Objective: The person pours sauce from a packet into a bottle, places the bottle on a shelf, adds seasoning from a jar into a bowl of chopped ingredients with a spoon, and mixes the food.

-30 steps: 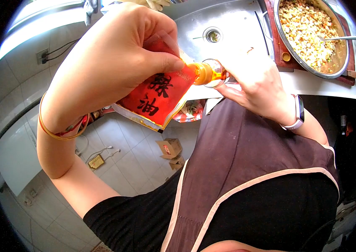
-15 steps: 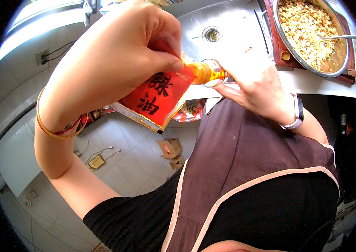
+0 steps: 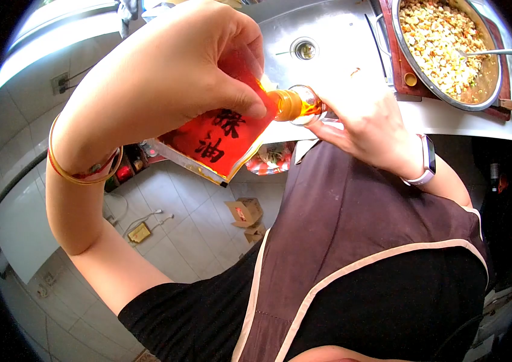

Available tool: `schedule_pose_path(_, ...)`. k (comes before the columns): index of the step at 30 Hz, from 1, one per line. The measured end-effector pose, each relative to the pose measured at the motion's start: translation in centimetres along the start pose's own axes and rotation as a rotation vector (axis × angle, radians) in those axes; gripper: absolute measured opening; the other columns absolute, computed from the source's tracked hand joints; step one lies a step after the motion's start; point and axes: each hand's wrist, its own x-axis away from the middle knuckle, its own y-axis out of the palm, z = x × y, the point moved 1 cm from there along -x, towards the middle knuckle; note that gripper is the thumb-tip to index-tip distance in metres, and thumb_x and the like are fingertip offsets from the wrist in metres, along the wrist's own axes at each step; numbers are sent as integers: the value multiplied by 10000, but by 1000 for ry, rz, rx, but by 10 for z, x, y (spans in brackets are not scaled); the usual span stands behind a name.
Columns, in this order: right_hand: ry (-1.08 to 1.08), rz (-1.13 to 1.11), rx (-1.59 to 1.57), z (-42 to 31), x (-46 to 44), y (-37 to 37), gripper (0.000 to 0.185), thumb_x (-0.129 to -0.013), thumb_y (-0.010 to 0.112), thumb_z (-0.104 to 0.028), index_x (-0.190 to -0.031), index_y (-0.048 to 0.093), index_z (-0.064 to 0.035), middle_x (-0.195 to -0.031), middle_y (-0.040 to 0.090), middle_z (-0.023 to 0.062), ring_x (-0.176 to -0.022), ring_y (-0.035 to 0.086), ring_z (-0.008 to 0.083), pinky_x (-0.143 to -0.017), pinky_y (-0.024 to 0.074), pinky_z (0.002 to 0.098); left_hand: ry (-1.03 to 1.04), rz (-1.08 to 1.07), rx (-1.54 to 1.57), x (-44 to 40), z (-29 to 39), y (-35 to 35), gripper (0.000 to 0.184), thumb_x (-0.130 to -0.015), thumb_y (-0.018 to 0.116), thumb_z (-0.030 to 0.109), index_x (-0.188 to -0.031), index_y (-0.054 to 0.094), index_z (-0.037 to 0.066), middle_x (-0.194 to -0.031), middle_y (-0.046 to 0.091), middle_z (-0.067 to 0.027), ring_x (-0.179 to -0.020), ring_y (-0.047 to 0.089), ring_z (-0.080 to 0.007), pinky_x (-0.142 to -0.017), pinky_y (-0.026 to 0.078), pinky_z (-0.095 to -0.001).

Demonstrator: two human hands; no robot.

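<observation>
one red packet [image 3: 218, 142] in left hand [image 3: 192, 69]

Plenty of shine on the flat red packet [image 3: 212, 143], slick, glossy plastic film, up against a small clear bottle [image 3: 310, 101], smooth and glassy; satiny metal on the grey sink [image 3: 289, 31], bright metal for the round silvery bowl [image 3: 491, 79], matt cloth across the dark brown apron [image 3: 352, 199]!

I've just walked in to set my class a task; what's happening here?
A person's left hand pinches a red chili-oil packet, one end at the mouth of a small glass bottle in the right hand. Orange liquid shows in the bottle; any flow isn't clear. A metal basin of chopped food sits beside the sink.
</observation>
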Motion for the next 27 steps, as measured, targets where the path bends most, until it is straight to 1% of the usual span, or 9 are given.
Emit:
schedule_pose_path(1, 16, -15, -4, 0, 1, 0, 366, -753, 655, -300, -996, 583, -36, -730, 563, 107, -673, 572, 249, -575, 444, 357, 7, -21, 12, 0, 0, 0, 201, -663, 692, 2, -816, 563, -13, -723, 612, -47, -680, 598, -97, -633, 481, -225)
schedule_pose_path(5, 1, 5, 6, 0, -1, -1, 377, -758, 653, -308, -1013, 583, -40, -718, 562, 102, -665, 572, 247, -570, 443, 357, 67, 10, 11, -2, -2, 3, 237, -636, 700, -11, -812, 542, -4, -722, 603, -43, -700, 600, -102, -642, 480, -228)
schedule_pose_path(7, -4, 13, -11, 1, -1, 0, 382, -758, 653, -307, -1021, 583, -39, -711, 561, 98, -662, 572, 247, -570, 442, 358, -4, -60, 14, -5, 2, 3, 226, -628, 690, -28, -788, 533, 0, -716, 601, -42, -692, 599, -99, -641, 478, -224)
schedule_pose_path(16, 0, 15, 6, 1, -1, -2, 380, -755, 655, -298, -1021, 576, -38, -731, 563, 104, -666, 571, 251, -576, 443, 361, -18, -106, 53, -13, 1, -2, 206, -638, 681, -27, -774, 531, 11, -715, 598, -33, -691, 596, -88, -646, 476, -218)
schedule_pose_path(23, 10, 20, -13, 3, -2, 0, 386, -752, 656, -300, -1023, 576, -36, -735, 562, 112, -683, 571, 257, -581, 443, 363, 30, -60, 22, -16, -2, -3, 198, -652, 688, -14, -783, 540, 7, -722, 592, -24, -694, 592, -84, -658, 476, -217)
schedule_pose_path(27, -1, 17, 14, 3, -1, 0, 390, -753, 655, -299, -1032, 575, -39, -733, 560, 111, -685, 569, 255, -580, 439, 367, -10, -86, 18, -16, 1, -3, 201, -659, 700, 2, -794, 552, 6, -731, 593, -23, -690, 590, -85, -662, 477, -218)
